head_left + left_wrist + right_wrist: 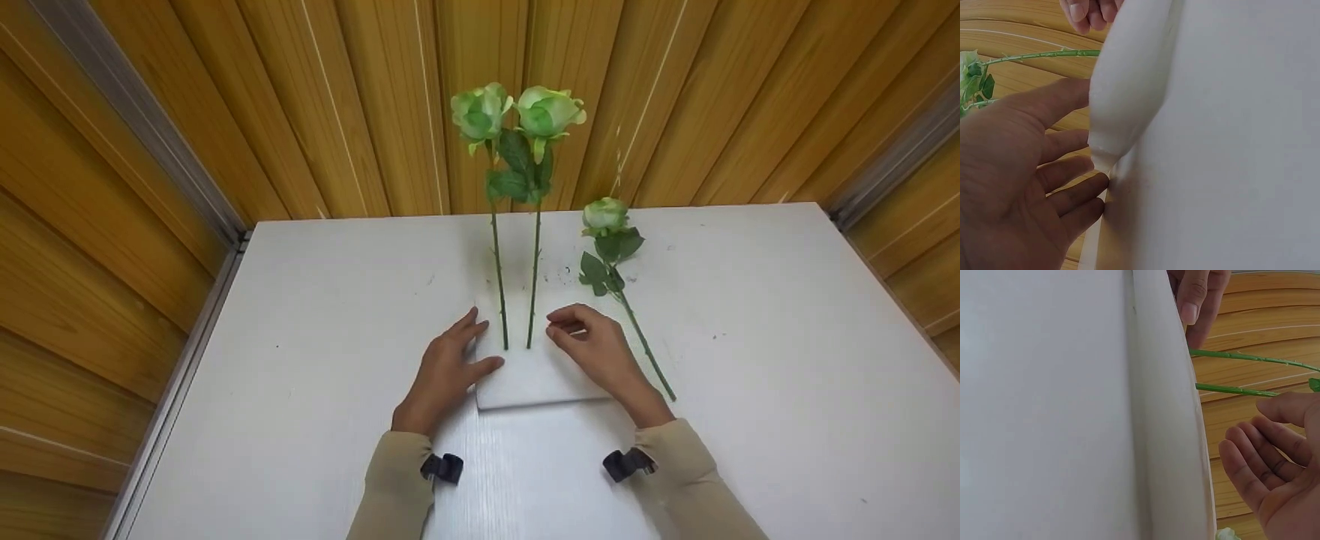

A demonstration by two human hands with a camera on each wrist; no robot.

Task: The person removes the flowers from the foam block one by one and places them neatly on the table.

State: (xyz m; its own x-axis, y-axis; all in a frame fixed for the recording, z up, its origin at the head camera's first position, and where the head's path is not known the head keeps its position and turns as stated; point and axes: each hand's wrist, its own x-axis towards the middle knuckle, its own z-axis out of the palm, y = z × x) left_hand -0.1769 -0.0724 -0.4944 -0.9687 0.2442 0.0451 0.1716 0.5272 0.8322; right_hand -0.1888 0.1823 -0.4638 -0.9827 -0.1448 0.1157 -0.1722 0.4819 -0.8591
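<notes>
A white block [544, 386] lies flat on the white worktop [337, 337], near the middle of the scene, between the two hands. Two green artificial roses rise from it side by side: the left standing rose [494, 225] and the right standing rose [536, 225], their stems meeting the top of the block and their pale green blooms almost touching at the far end. Their dark leaves overlap just below the blooms.

The left hand [448, 364] is at the block's left edge with its fingers extended and parted, the thumb reaching over the top and the other fingers along the side. It has hold of nothing; how firmly it presses on the block cannot be told.

The right hand [600, 349] hovers over the right part of the block, just to the right of the right standing rose. Its fingers are loosely bent, thumb and forefinger slightly apart, with nothing between them.

A lying rose [624, 300] rests on the worktop to the right of the block, its bloom towards the far edge and its stem slanting to the near right, past the right hand.

Both arms wear beige sleeves [397, 480], each with a small black device [442, 468] at the wrist. Wood-patterned panels [300, 112] stand beyond the worktop, with a grey metal strip [142, 112] in the far left corner.
</notes>
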